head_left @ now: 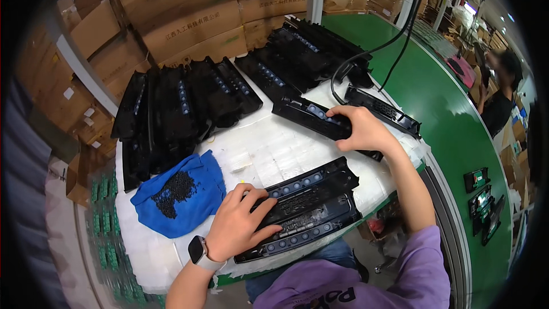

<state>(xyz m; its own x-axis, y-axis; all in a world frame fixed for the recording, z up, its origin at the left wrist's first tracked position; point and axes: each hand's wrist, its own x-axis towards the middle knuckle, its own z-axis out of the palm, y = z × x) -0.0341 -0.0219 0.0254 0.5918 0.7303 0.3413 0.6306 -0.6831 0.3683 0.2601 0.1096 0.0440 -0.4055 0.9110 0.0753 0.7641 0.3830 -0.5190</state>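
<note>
My right hand is closed around a long black plastic housing with a row of grey-blue round buttons, thumb on its near side and fingers over the top. My left hand lies with fingers spread across two black housings side by side at the table's near edge. Both of these carry rows of grey-blue buttons. Anything small under the left fingertips is hidden. Left of that hand, a blue cloth holds a pile of small black pieces, too small to name.
Stacked black housings line the table's back left, with another group at the back right. A single black housing lies beyond my right hand. Black cables hang over a green bench. Cardboard boxes stand behind; a person is far right.
</note>
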